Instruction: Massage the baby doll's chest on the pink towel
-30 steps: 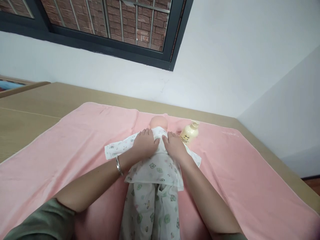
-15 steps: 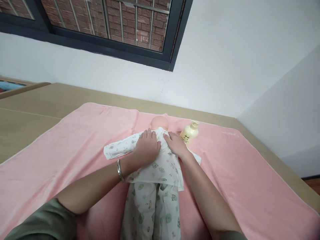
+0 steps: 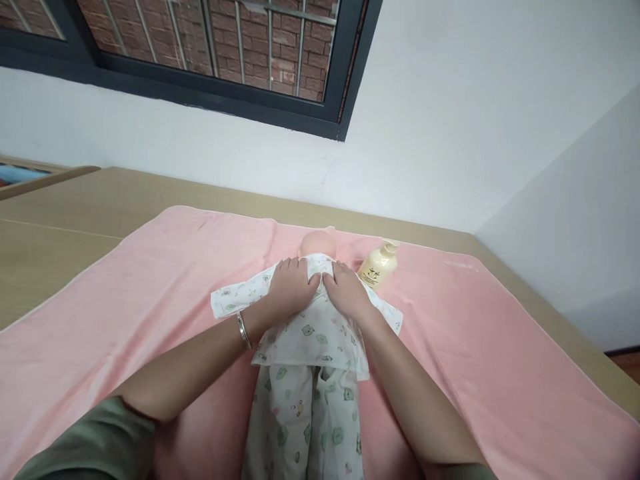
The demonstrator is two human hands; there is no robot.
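Observation:
A baby doll [image 3: 318, 243] lies on its back on a pink towel [image 3: 125, 287], dressed in a white printed top and trousers [image 3: 305, 407]. My left hand [image 3: 290, 290], with a metal bangle at the wrist, lies flat on the doll's chest near its shoulder. My right hand [image 3: 346, 292] rests flat on the other side of the chest, thumbs nearly touching. Both hands press on the garment with fingers extended, holding nothing. Only the top of the doll's head shows beyond my fingers.
A cream pump bottle [image 3: 379, 265] lies on the towel just right of the doll's head. The towel covers a wooden table [image 3: 60, 220] set against a white wall, with a dark-framed window above. The table's right edge runs diagonally.
My hands shifted slightly on the doll's chest: the left slid down and back up toward the collar, and the right moved inward. The doll's sleeve stayed spread out to the left.

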